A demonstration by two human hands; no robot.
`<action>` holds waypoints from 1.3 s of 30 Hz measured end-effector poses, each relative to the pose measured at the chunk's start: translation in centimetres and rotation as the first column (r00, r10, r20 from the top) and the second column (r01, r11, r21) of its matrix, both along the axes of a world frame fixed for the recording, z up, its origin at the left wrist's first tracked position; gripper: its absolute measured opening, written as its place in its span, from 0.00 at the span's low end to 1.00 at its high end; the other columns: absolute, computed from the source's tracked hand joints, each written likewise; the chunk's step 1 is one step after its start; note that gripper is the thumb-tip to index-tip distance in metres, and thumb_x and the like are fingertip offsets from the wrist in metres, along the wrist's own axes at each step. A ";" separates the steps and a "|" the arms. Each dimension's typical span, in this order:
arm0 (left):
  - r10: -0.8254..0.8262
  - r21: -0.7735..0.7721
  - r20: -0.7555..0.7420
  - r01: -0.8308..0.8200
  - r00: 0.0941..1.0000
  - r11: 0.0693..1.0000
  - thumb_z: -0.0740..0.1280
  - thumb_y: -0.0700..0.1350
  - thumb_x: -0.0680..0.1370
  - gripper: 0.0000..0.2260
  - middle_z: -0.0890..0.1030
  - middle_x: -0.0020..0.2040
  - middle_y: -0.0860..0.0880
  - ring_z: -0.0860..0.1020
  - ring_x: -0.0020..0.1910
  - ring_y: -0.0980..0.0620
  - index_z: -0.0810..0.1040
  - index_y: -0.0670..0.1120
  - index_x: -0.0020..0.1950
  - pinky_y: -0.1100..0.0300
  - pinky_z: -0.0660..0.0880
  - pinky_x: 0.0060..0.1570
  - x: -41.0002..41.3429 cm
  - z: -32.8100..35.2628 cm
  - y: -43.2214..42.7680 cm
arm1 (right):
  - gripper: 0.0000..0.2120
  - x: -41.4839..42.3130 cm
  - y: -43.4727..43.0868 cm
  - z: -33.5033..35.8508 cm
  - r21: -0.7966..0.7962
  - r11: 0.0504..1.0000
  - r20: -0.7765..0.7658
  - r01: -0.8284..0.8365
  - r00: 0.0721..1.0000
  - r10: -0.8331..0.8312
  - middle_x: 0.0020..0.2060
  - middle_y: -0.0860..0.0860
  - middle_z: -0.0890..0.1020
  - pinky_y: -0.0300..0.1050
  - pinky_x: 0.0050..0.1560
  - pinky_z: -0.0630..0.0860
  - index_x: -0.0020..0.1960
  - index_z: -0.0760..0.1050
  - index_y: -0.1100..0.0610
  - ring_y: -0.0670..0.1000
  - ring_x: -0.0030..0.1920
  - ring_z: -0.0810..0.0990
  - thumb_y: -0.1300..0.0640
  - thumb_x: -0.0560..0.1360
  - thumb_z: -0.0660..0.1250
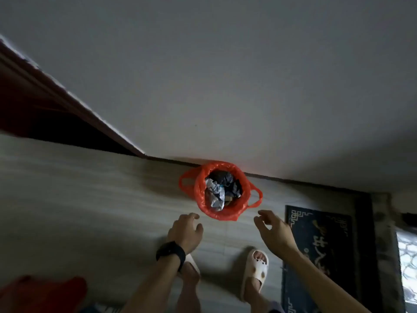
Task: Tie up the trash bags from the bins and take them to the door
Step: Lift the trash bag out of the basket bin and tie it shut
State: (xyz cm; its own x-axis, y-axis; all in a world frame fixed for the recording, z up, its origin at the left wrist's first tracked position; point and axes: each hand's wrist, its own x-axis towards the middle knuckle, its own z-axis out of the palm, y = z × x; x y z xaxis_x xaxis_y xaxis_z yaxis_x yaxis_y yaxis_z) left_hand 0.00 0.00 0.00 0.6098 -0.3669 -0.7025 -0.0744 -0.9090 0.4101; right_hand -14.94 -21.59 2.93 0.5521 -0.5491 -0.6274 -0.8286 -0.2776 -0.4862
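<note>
A red plastic trash bag (200, 193) lines a small round bin that stands on the floor against the white wall. The bag's mouth is open, with crumpled paper and dark scraps (222, 190) inside, and its two handle loops hang out at the left and right. My left hand (186, 229), with a black band on the wrist, hovers just short of the bag's near left side, fingers apart and empty. My right hand (274, 230) hovers at the near right side, fingers curled apart, also empty. Neither hand touches the bag.
A dark doormat (320, 251) with pale lettering lies on the floor to the right. A dark red door frame (74, 105) runs up the left. My feet in white slippers (256, 271) stand below the bin. Something red (45, 292) sits at the bottom left corner.
</note>
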 end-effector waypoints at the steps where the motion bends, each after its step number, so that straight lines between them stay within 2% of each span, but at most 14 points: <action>1: -0.018 -0.022 0.000 0.018 1.000 1.000 0.63 0.52 0.79 0.18 0.73 0.69 0.50 0.74 0.65 0.49 0.72 0.52 0.69 0.51 0.74 0.63 0.6 -1.1 0.1 | 0.19 0.6 0.2 -1.5 0.017 0.998 -0.011 0.058 0.998 -0.058 0.62 0.52 0.81 0.40 0.58 0.72 0.68 0.73 0.53 0.51 0.61 0.79 0.47 0.80 0.64; 5: -0.147 -0.011 0.018 0.147 0.989 0.989 0.63 0.52 0.78 0.21 0.70 0.72 0.50 0.72 0.67 0.48 0.69 0.52 0.71 0.49 0.72 0.65 3.3 -6.5 0.1 | 0.21 3.5 0.7 -7.6 0.069 0.969 -0.136 0.237 0.964 -0.226 0.63 0.54 0.81 0.42 0.53 0.72 0.70 0.72 0.54 0.54 0.60 0.79 0.45 0.80 0.62; 9: -0.260 -0.034 0.144 0.267 0.955 0.963 0.63 0.52 0.77 0.21 0.72 0.70 0.50 0.73 0.65 0.47 0.69 0.54 0.70 0.50 0.74 0.60 6.0 -11.1 -0.7 | 0.25 5.2 0.7 -13.7 0.086 0.929 -0.182 0.359 0.923 -0.340 0.63 0.54 0.80 0.48 0.57 0.75 0.69 0.71 0.55 0.57 0.61 0.79 0.40 0.79 0.61; 12: -0.320 -0.052 0.233 0.340 0.919 0.939 0.64 0.53 0.78 0.24 0.69 0.73 0.50 0.71 0.68 0.46 0.66 0.53 0.73 0.49 0.75 0.60 7.6 -15.7 -1.3 | 0.34 5.3 0.7 -19.5 0.131 0.887 -0.193 0.443 0.889 -0.416 0.64 0.57 0.80 0.52 0.62 0.75 0.69 0.72 0.56 0.59 0.62 0.78 0.31 0.75 0.58; 14: -0.322 -0.038 0.292 0.347 0.901 0.937 0.63 0.54 0.78 0.25 0.66 0.75 0.47 0.69 0.70 0.44 0.63 0.54 0.74 0.46 0.75 0.61 8.2 -19.1 -1.8 | 0.39 5.4 0.7 -22.9 0.172 0.803 -0.190 0.570 0.819 -0.541 0.66 0.59 0.76 0.56 0.66 0.73 0.71 0.69 0.56 0.60 0.65 0.76 0.29 0.72 0.61; 19: -0.249 -0.026 0.328 0.272 0.911 0.962 0.60 0.60 0.79 0.31 0.51 0.81 0.44 0.57 0.77 0.37 0.53 0.56 0.79 0.40 0.68 0.68 6.6 -26.7 -3.7 | 0.48 5.5 -0.1 -30.8 0.366 0.462 -0.153 0.808 0.542 -0.827 0.71 0.58 0.70 0.56 0.67 0.67 0.78 0.57 0.56 0.60 0.70 0.71 0.33 0.69 0.71; 22: -0.198 -0.084 0.398 0.251 0.896 0.964 0.59 0.61 0.79 0.32 0.46 0.81 0.45 0.56 0.77 0.35 0.50 0.59 0.79 0.37 0.68 0.67 5.7 -30.4 -4.9 | 0.43 5.5 -0.9 -34.5 0.460 0.343 -0.103 0.819 0.433 -0.896 0.67 0.54 0.76 0.57 0.64 0.69 0.74 0.64 0.54 0.55 0.63 0.77 0.35 0.67 0.74; 24: -0.177 -0.110 0.453 0.252 0.874 0.962 0.57 0.61 0.78 0.30 0.46 0.81 0.45 0.58 0.76 0.34 0.52 0.58 0.79 0.36 0.68 0.66 5.4 -32.7 -5.4 | 0.34 5.7 -1.1 -36.9 0.590 0.338 -0.025 0.733 0.435 -0.900 0.62 0.55 0.82 0.55 0.59 0.76 0.68 0.74 0.52 0.55 0.56 0.83 0.36 0.68 0.74; 27: -0.125 -0.171 0.531 0.251 0.838 0.953 0.59 0.58 0.78 0.30 0.46 0.81 0.43 0.61 0.74 0.35 0.58 0.53 0.79 0.38 0.71 0.65 4.3 -35.7 -5.1 | 0.31 6.2 -0.8 -39.8 0.753 0.329 0.059 0.570 0.440 -0.896 0.63 0.58 0.81 0.63 0.65 0.75 0.70 0.74 0.53 0.61 0.62 0.81 0.38 0.72 0.70; 31: 0.025 -0.313 0.544 0.176 0.839 0.933 0.64 0.51 0.76 0.31 0.43 0.81 0.47 0.64 0.74 0.37 0.59 0.51 0.79 0.45 0.81 0.49 2.6 -37.7 -4.7 | 0.31 6.0 -1.1 -42.4 0.777 0.338 0.132 0.532 0.386 -0.913 0.63 0.58 0.81 0.62 0.66 0.73 0.69 0.76 0.53 0.62 0.63 0.80 0.37 0.71 0.72; 33: 0.092 -0.393 0.536 0.152 0.839 0.907 0.66 0.48 0.74 0.33 0.43 0.81 0.48 0.61 0.76 0.40 0.59 0.51 0.79 0.48 0.77 0.58 2.4 -38.3 -4.9 | 0.32 5.8 -1.3 -43.0 0.752 0.367 0.170 0.548 0.377 -0.911 0.62 0.58 0.82 0.62 0.64 0.75 0.67 0.77 0.52 0.61 0.61 0.82 0.37 0.69 0.75; 35: 0.128 -0.437 0.547 0.152 0.827 0.886 0.67 0.44 0.72 0.36 0.44 0.81 0.48 0.55 0.79 0.43 0.59 0.51 0.79 0.53 0.65 0.68 2.3 -38.8 -4.8 | 0.29 5.5 -1.4 -43.0 0.714 0.389 0.209 0.581 0.354 -0.912 0.57 0.57 0.85 0.59 0.60 0.78 0.65 0.78 0.54 0.60 0.57 0.84 0.41 0.69 0.76; 37: 0.154 -0.437 0.560 0.132 0.814 0.890 0.69 0.40 0.72 0.38 0.44 0.81 0.49 0.53 0.79 0.45 0.57 0.52 0.79 0.55 0.60 0.69 2.1 -38.9 -4.8 | 0.24 5.6 -1.3 -42.5 0.686 0.381 0.224 0.619 0.318 -0.921 0.52 0.55 0.87 0.57 0.58 0.80 0.61 0.80 0.55 0.58 0.53 0.86 0.45 0.69 0.77; 39: 0.185 -0.443 0.557 0.100 0.810 0.891 0.68 0.37 0.72 0.39 0.43 0.81 0.51 0.54 0.79 0.46 0.56 0.54 0.80 0.55 0.63 0.68 1.7 -38.7 -4.7 | 0.21 5.8 -1.0 -41.7 0.580 0.415 0.264 0.701 0.321 -0.910 0.47 0.53 0.88 0.54 0.56 0.81 0.55 0.82 0.53 0.55 0.50 0.86 0.44 0.67 0.79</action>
